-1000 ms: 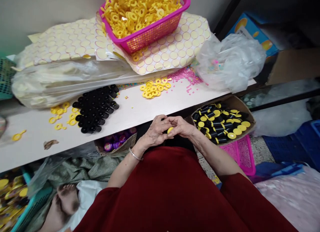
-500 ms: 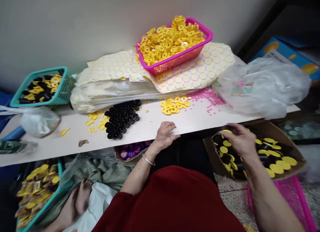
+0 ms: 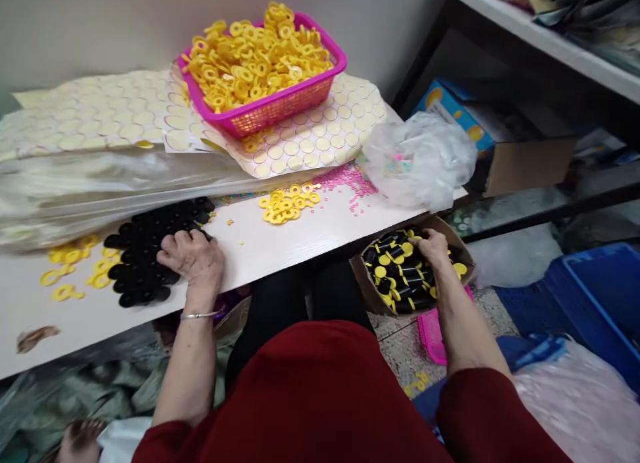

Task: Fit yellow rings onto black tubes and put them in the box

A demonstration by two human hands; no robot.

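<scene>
On the white table, my left hand (image 3: pixel 195 260) curls its fingers around part of a tight cluster of black plastic cylinders (image 3: pixel 135 250), at the cluster's right side. The piece under its fingers is mostly covered. My right hand (image 3: pixel 434 246) reaches into a cardboard box (image 3: pixel 367 291) below the table's edge, its fingers closed downward. Black cylinders with yellow round caps (image 3: pixel 407 274) fill this box. What the right fingertips hold, if anything, is hidden. Yellow ring-shaped pieces with short tabs (image 3: pixel 285 204) lie in a small pile on the table, with more (image 3: pixel 103 270) left of the cluster.
A pink basket (image 3: pixel 280 111) heaped with yellow ring pieces stands on sheets of round stickers (image 3: pixel 310 146). Tiny pink beads (image 3: pixel 347 180) are spilled beside a clear plastic bag (image 3: pixel 425 160). Blue crates (image 3: pixel 600 290) stand at right. Someone's bare foot (image 3: pixel 83 440) shows at lower left.
My left hand has moved left from the table's front edge onto the black cylinders. My right hand stays at the box, further in. The view has swung right.
</scene>
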